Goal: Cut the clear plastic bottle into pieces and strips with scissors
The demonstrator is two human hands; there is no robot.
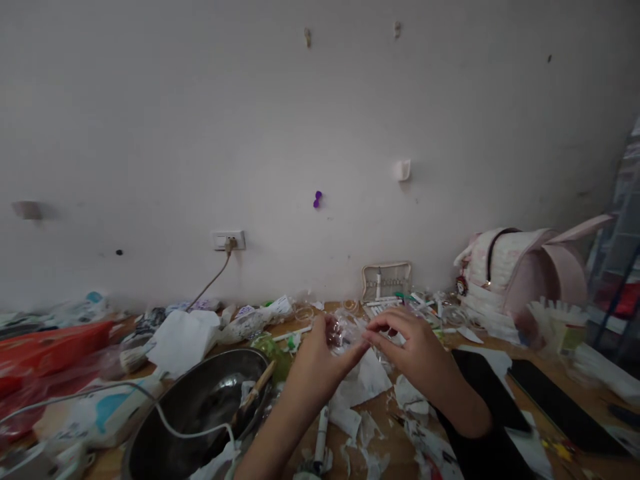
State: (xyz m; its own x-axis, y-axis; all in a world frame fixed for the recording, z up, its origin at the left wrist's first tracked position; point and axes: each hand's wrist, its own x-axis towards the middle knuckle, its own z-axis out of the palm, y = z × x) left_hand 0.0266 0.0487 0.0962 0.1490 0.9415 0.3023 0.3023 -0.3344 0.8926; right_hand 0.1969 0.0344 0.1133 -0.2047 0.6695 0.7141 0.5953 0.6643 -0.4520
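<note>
A crumpled piece of clear plastic wrap is up in the middle, over the cluttered table. My left hand is closed around its near side, thumb pointing right. From the right, my right hand pinches at the wrap's edge, its fingertips meeting my left thumb. What exactly lies between the right fingertips is too small to make out. Torn white paper lies beneath both hands. A white marker rests on the table beside my left forearm.
A dark pan with a wooden-handled tool stands left, a white cable crossing it. Red plastic bags lie far left. At right are a black tablet, a black phone-like slab and a pink backpack. A wall rises behind.
</note>
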